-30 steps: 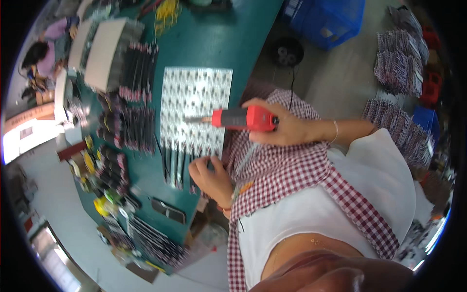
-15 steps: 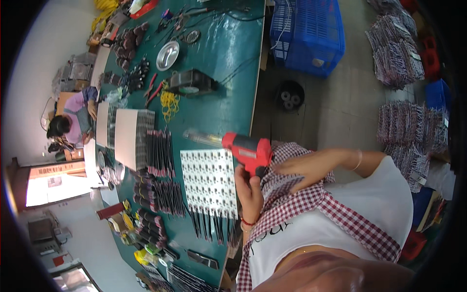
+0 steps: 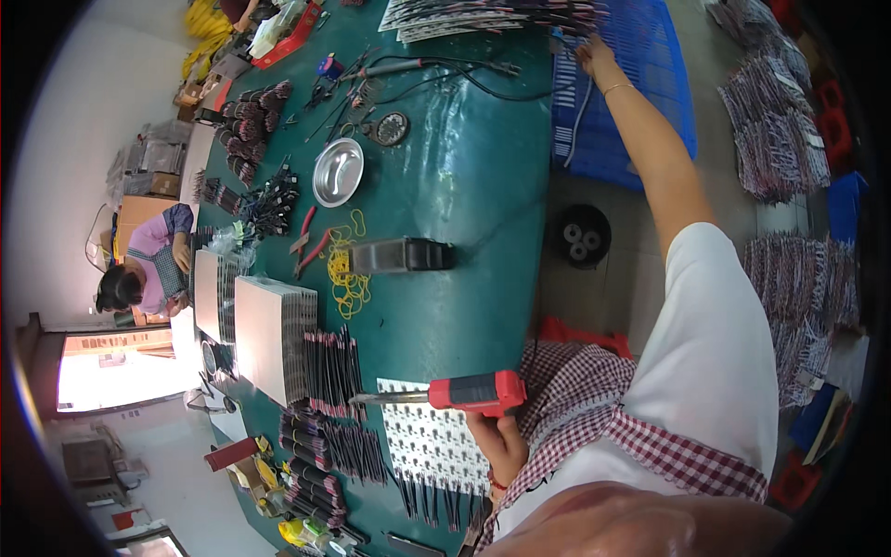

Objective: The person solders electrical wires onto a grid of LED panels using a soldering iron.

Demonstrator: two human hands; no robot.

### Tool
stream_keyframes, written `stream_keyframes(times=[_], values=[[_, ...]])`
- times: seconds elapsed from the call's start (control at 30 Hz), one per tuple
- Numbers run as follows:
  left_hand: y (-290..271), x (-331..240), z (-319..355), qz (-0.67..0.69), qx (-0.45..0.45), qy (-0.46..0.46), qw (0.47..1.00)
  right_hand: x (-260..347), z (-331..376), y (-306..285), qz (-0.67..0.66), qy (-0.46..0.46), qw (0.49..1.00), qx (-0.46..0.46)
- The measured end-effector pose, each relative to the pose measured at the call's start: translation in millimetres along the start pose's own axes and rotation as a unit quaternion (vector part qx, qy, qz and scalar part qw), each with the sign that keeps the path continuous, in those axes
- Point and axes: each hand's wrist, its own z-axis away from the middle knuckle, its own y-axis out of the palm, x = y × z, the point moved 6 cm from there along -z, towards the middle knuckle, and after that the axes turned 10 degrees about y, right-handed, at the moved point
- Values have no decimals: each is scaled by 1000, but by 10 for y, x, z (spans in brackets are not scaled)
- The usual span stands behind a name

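My left hand [image 3: 501, 450], with a red bracelet, is closed round the grip of a red and black pistol-shaped tool [image 3: 478, 394] with a long metal tip. The tip points left, over a white panel [image 3: 432, 436] dotted with dark parts, whose black wire leads [image 3: 432, 501] trail toward me. My right arm stretches far forward over the blue plastic crate [image 3: 664, 102]. At its end my right hand [image 3: 594, 58] closes on the red-tipped wire leads [image 3: 566, 23] of a stack of white panels [image 3: 436, 26]; its fingertips partly blend with the wires.
On the green table [image 3: 464, 316] stand a metal bowl [image 3: 338, 172], a black box-shaped device [image 3: 399, 255], red-handled pliers [image 3: 311, 249], yellow rubber bands [image 3: 348, 288] and bundled wires [image 3: 334, 376]. A black bin [image 3: 580, 235] is on the floor. Another person [image 3: 153, 246] works at the far left.
My right hand has left the apron near the tool and reached forward to the stacked panels. My left hand still holds the tool. The view has shifted, bringing the stack into sight.
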Motion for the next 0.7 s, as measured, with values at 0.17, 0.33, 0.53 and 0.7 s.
stream_keyframes(times=[0.17, 0.33, 0.53, 0.7], values=[[29, 63, -31, 22, 3, -15, 1000, 432, -793, -115, -12, -118, 988, 101], [57, 91, -87, 25, 18, -36, 999, 349, -1025, -29, 22, -128, 989, 64], [177, 162, -100, 16, 43, -34, 998, 142, -554, -6, 112, -65, 986, 101], [333, 37, -153, 25, 36, 4, 999, -37, 215, -185, 19, -15, 990, 140]])
